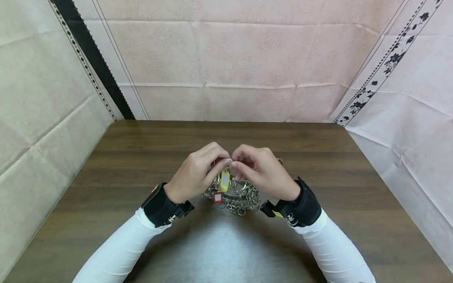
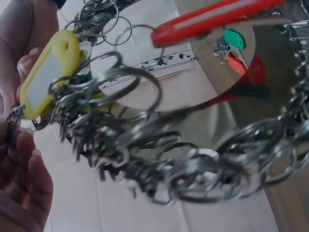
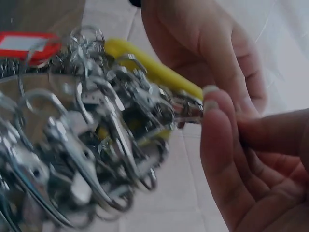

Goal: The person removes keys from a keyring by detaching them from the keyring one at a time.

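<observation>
My left hand [image 1: 201,169] and right hand [image 1: 261,169] meet fingertip to fingertip above the table. Both pinch at the small metal ring [image 2: 16,115] of a yellow key tag [image 1: 225,180]. That tag has a white label and hangs beside a large loop crowded with silver clasps and split rings [image 1: 242,199]. A red key tag [image 1: 218,197] with a white label hangs lower on the same loop. In the right wrist view the fingertips hide most of the pinched ring, and metal clasps [image 3: 77,164] fill the left side.
The loop hangs over a brown wooden table [image 1: 177,243]. Through it, the left wrist view shows a green key tag [image 2: 234,38] and a red one lying with keys. White patterned cloth [image 1: 230,59] stands behind and at both sides.
</observation>
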`<state>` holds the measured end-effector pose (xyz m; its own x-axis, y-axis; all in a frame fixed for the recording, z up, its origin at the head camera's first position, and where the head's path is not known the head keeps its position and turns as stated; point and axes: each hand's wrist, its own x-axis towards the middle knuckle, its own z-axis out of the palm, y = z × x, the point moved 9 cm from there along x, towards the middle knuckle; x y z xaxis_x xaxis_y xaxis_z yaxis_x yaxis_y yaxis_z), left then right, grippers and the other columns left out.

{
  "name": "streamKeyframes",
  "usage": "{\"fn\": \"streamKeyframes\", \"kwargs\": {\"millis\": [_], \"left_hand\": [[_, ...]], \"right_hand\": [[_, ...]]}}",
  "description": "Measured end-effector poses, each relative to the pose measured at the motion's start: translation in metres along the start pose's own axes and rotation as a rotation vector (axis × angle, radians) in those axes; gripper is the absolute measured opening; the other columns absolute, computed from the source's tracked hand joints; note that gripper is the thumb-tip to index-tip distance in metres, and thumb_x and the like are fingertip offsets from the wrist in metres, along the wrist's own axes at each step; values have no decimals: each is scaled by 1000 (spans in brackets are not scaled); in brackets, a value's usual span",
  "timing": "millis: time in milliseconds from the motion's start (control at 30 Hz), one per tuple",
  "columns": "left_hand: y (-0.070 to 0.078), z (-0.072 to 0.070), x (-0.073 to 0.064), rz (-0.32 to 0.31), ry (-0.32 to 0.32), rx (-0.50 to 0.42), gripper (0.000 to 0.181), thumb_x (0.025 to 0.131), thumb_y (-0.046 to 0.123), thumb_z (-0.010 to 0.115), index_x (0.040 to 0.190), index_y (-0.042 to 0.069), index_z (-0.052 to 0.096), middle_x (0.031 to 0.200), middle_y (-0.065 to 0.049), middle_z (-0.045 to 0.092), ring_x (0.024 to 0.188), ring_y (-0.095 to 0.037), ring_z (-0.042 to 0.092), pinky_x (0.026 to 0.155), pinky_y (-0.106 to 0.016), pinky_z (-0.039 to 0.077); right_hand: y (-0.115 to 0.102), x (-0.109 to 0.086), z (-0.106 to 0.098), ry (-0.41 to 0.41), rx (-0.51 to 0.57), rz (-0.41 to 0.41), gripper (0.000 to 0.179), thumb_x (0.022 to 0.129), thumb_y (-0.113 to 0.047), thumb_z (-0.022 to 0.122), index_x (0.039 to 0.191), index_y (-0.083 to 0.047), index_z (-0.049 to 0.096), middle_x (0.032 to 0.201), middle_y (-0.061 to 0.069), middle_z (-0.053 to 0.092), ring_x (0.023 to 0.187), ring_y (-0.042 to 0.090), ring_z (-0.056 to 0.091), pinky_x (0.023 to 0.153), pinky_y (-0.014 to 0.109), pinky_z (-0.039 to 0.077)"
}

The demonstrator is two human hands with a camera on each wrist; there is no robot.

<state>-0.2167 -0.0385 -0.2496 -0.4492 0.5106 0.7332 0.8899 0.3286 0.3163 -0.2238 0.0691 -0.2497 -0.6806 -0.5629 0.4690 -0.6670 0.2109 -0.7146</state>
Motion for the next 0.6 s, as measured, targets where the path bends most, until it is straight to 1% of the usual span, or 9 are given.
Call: {"fn": "streamKeyframes", "kwargs": {"millis": [200, 367, 600], "left_hand": [[-6, -2, -1, -50, 25, -29, 10, 97, 17, 54, 96, 8, 59, 86, 2, 54, 75, -5, 46, 61, -20, 41], [-8, -2, -1, -57, 31, -18, 11, 97, 20, 55, 96, 9, 59, 82, 4, 51, 71, -5, 43, 57, -20, 38], [-9, -3, -1, -64, 46, -52, 11, 97, 19, 56, 95, 9, 60, 83, 3, 51, 71, -5, 44, 54, -29, 42]], "right_hand": [[6, 0, -1, 48, 86, 66, 8, 92, -9, 60, 93, -2, 58, 74, 7, 64, 63, 16, 62, 58, 33, 55], [7, 1, -5, 87, 121, 66, 8, 93, -9, 60, 93, -1, 58, 75, 9, 63, 63, 18, 62, 58, 34, 55], [7, 1, -8, 139, 151, 73, 8, 92, -6, 59, 93, 1, 57, 74, 11, 64, 62, 19, 63, 58, 34, 55]]}}
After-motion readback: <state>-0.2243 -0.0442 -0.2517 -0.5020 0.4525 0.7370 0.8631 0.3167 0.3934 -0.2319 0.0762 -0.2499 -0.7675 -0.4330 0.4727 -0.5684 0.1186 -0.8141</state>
